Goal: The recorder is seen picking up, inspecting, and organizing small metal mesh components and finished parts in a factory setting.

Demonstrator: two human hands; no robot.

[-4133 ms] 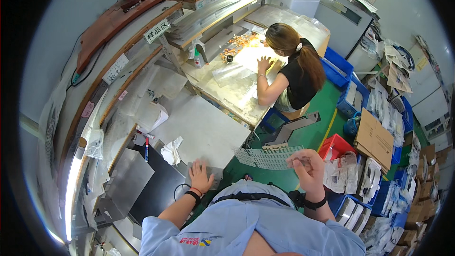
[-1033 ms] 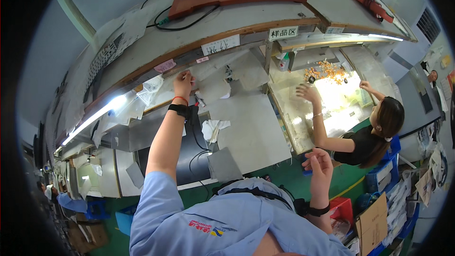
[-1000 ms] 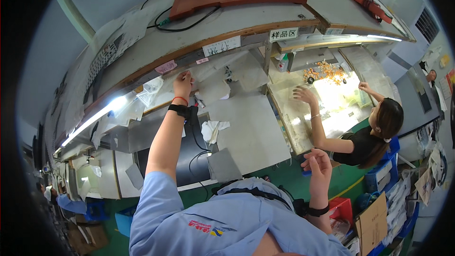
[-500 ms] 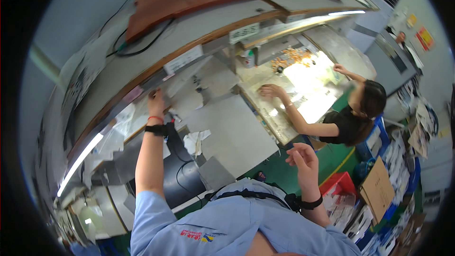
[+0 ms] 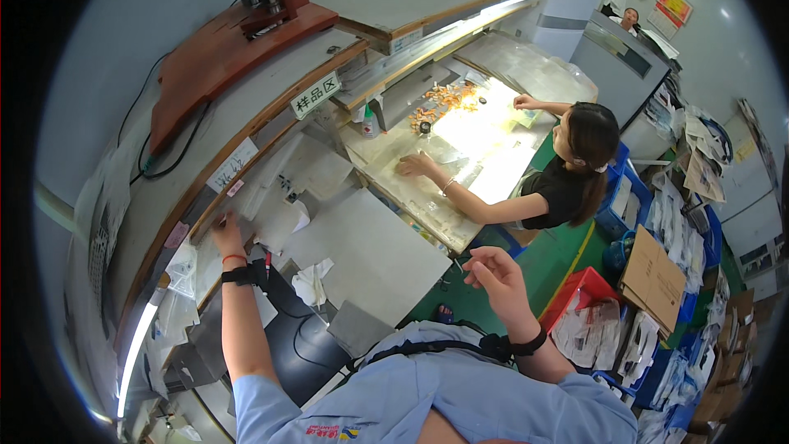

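Observation:
My left hand reaches far out under the front edge of the upper shelf on the left. Its fingers are curled in around a small dark thing, too small to name. A red band and a black strap circle that wrist. My right hand is raised in front of my body, above the floor by the table corner. Its fingers are loosely bent and apart, and nothing shows in them. Between my arms lies a grey worktop with a crumpled white cloth at its left side.
A co-worker sits at the brightly lit table ahead, where orange pieces and a small bottle lie. A red press stands on the upper shelf. At right are a red bin, cardboard and blue crates.
The view has swung rightward, so the surroundings sit further left. My left hand stays at the shelf edge; my right hand remains raised with bent fingers. The co-worker's hands stay over the lit table.

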